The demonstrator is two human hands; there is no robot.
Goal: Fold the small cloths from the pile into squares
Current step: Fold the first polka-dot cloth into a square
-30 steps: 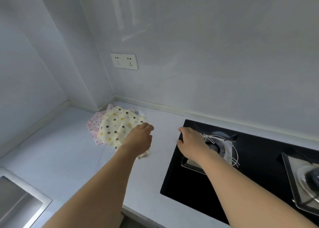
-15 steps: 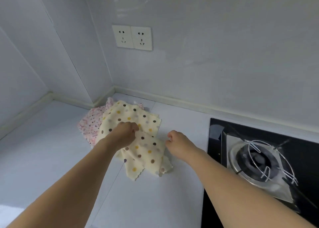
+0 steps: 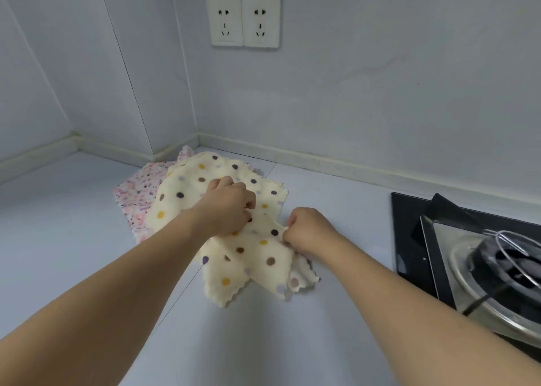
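Both hands grabbing the same spotty cloth

Left hand is bunched up gripping the cream polka-dot fleece cloth, right hand pinches its right edge. It's on the pale grey countertop, overlapping a pink speckled cloth in the corner, black glass hob off right.

The left hand covers the middle of the cream dotted cloth, and its fingertips are buried in the fabric. The pink dotted cloth lies mostly hidden under the cream one. The gas burner runs off the right edge, its wire stand blurred.
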